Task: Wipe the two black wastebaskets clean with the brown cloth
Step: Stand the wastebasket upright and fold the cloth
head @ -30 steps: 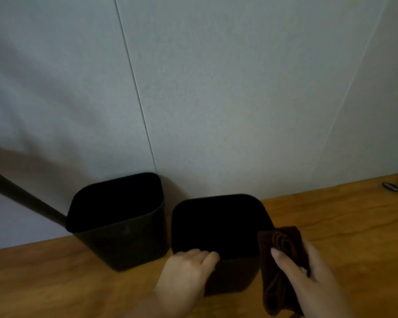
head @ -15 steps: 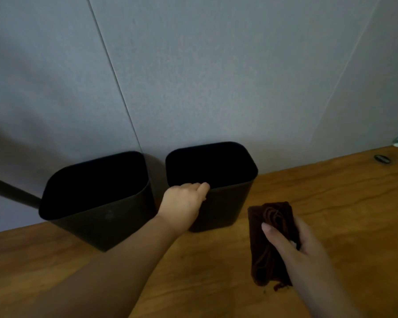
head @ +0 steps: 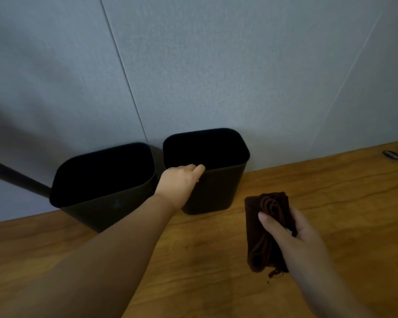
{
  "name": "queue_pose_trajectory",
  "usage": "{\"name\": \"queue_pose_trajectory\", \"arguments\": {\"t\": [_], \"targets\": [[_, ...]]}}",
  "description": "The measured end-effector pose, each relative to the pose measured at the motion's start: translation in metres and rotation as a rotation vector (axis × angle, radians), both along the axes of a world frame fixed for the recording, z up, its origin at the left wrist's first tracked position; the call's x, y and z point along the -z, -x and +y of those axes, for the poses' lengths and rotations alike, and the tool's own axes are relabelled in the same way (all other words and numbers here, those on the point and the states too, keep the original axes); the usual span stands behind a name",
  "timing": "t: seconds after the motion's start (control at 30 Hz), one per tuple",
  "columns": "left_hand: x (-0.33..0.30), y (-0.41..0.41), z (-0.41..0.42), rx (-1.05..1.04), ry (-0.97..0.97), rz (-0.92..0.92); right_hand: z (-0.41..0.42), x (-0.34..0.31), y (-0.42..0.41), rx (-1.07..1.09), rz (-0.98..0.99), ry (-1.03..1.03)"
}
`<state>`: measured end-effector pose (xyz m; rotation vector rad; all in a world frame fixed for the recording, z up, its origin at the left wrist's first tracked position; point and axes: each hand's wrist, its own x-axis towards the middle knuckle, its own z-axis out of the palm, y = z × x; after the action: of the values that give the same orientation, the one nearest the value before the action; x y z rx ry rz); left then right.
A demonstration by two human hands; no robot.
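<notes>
Since a moment ago little has shifted; my left hand (head: 178, 183) grips the right wastebasket (head: 213, 180) rim at the bench's (head: 331, 203) back edge, probably light, stiff plastic; my right hand (head: 292, 239) clutches the soft, folded brown cloth (head: 262, 226).

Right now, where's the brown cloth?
The brown cloth is in the right hand, above the wooden table, lower right of the head view, just right of the nearer wastebasket.

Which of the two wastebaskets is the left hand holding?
The right wastebasket: the left hand grips its near rim. The left wastebasket stands untouched beside it.
</notes>
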<state>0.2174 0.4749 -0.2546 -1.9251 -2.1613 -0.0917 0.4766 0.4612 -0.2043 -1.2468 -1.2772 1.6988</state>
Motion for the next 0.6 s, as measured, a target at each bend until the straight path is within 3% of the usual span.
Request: {"name": "queue_pose_trajectory", "arguments": {"t": [0.17,0.33,0.4,0.5,0.53,0.6], "targets": [[-0.011,-0.007,-0.004,-0.026,0.015,-0.113,-0.001,-0.005,0.005,-0.008,-0.008,0.037],[-0.05,-0.043,-0.047,-0.05,-0.134,-0.304,-0.001,-0.017,0.012,-0.05,-0.025,0.014],[-0.069,-0.063,-0.071,-0.107,-0.103,-0.593,-0.005,-0.025,0.017,-0.075,-0.04,-0.02],[-0.104,-0.091,-0.1,-0.22,0.068,-1.447,-0.015,-0.039,0.028,-0.163,-0.054,-0.085],[-0.112,-0.096,-0.106,-0.265,0.093,-1.65,-0.02,-0.044,0.032,-0.197,-0.058,-0.11],[-0.119,-0.098,-0.116,-0.312,0.042,-1.81,-0.029,-0.052,0.041,-0.253,-0.057,-0.144]]}}
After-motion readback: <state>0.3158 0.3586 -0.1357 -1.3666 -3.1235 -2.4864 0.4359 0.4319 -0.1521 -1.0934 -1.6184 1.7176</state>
